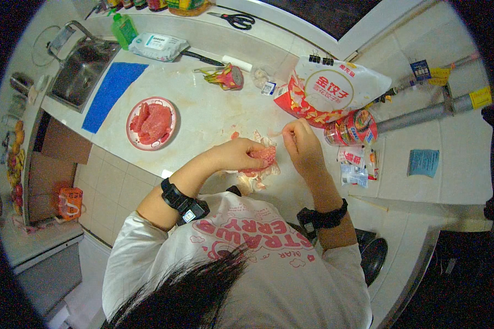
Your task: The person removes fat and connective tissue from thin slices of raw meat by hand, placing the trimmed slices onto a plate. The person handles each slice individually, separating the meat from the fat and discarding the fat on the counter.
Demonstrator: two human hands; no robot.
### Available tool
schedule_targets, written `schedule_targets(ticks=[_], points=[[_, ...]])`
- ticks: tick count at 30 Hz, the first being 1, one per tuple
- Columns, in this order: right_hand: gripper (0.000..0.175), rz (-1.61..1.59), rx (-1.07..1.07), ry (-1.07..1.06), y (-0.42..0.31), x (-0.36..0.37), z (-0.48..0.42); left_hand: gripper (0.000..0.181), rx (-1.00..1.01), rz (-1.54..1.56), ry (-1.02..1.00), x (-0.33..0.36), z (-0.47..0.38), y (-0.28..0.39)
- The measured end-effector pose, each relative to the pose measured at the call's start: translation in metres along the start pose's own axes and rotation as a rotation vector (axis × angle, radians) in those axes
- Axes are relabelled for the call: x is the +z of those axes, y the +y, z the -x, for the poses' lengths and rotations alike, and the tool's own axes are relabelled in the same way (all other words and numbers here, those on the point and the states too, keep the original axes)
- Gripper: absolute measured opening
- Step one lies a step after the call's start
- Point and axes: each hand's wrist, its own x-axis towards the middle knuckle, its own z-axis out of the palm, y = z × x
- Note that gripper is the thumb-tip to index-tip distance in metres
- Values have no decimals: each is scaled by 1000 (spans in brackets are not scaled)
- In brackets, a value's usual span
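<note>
My left hand [241,154] grips a piece of peeled red citrus flesh [265,156], seemingly pomelo or grapefruit, above a small heap of pale membrane and peel scraps [251,183]. Just right of it, my right hand [299,142] has its fingers pinched together, with a thin pale shred of membrane [275,133] at their tips. To the left, a pink-rimmed plate [173,123] carries several peeled red segments [154,123]. A small red bit of flesh [234,135] lies on the white counter [197,119] beyond my left hand.
Along the back stand a half dragon fruit [230,78], a black-handled knife [203,58], a wipes pack [158,46] and a green bottle [124,31]. A clipped flour bag [329,90] and an instant noodle cup [352,128] are at right. A blue cloth [113,94] lies near the sink [82,70].
</note>
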Motion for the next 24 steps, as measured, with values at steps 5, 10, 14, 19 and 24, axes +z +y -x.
schedule_targets(ticks=[5,10,14,19,24], points=[[12,-289,286,20,25,8,10,33,107,-53,126,0,-3,-9],[18,-101,298,-277,39,40,26,32,213,773,45,-2,-4,-22],[18,-123,408,-376,42,64,39,33,352,1114,-22,1,-5,-36],[22,-282,432,-272,45,77,41,36,552,1233,20,4,-16,-48],[35,-715,464,-222,12,60,43,40,584,1270,207,9,-22,-41]])
